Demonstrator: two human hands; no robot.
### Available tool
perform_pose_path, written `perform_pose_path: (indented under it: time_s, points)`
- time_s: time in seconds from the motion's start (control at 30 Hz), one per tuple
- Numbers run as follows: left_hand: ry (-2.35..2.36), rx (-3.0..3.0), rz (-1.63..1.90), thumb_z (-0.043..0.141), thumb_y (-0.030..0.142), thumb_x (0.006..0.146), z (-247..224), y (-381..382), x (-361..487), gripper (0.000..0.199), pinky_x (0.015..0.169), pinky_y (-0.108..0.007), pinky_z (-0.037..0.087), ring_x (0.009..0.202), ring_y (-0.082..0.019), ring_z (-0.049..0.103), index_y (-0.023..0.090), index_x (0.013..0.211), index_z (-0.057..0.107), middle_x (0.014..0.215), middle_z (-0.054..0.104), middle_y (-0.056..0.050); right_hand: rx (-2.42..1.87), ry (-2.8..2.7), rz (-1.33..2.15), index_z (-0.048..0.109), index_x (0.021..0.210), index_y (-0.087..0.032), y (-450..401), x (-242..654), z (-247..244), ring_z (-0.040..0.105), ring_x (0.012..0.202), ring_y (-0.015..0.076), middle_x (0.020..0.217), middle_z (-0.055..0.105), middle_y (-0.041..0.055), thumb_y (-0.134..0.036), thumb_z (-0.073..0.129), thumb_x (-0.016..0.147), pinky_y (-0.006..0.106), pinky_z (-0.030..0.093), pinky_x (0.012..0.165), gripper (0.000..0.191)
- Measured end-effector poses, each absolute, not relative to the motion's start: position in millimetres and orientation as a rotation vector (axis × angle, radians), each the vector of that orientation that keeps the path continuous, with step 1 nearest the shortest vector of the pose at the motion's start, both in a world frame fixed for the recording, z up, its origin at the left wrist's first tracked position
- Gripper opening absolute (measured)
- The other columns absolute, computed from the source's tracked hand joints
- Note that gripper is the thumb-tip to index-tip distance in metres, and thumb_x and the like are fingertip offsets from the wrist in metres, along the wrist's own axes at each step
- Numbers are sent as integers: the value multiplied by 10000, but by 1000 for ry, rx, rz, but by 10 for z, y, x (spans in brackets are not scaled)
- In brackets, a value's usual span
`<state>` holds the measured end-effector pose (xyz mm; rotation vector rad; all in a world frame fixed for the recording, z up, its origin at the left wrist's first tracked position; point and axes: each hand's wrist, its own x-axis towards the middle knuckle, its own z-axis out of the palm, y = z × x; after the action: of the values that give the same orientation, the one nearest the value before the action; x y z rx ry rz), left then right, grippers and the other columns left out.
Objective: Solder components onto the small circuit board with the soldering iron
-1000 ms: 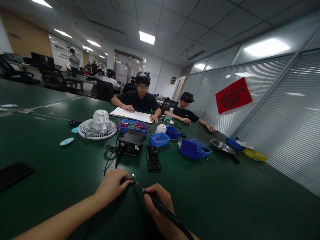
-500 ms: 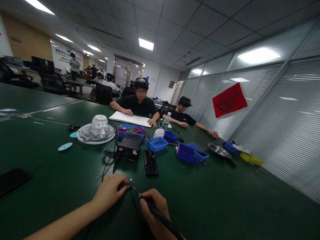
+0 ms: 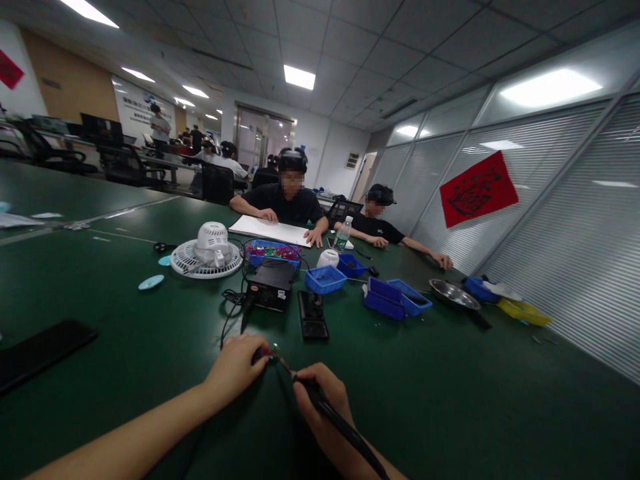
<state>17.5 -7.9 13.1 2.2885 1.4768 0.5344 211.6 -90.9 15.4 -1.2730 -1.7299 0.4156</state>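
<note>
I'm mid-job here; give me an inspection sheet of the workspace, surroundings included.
Surface: dark green table, pale scraps at the far left.
Job's things: small circuit board with red wires; soldering iron, tip at the board, contact unclear.
Clutter: white fan parts, black phone, blue bins, water bottle, metal pan, yellow bin.
Hands: left hand holds the board's red-wired side at its fingertips; right hand grips the soldering iron.
Cables: black cables loop beside a black electrical box.
Surroundings: two people seated across; red poster on the blinds-backed glass wall.
</note>
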Motion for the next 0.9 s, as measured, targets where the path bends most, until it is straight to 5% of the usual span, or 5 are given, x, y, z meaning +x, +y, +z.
perform_pose_path:
  time_s: [0.9]
  points:
    - [1451, 2335, 543, 510, 276, 839, 109, -61, 169, 168, 808, -292, 374, 913, -181, 602, 235, 844, 673, 906, 698, -2, -1256, -1745, 421, 642, 813, -200, -939, 2146, 183, 610, 654, 152, 739, 640, 6, -207, 594, 815, 245, 471, 613, 49]
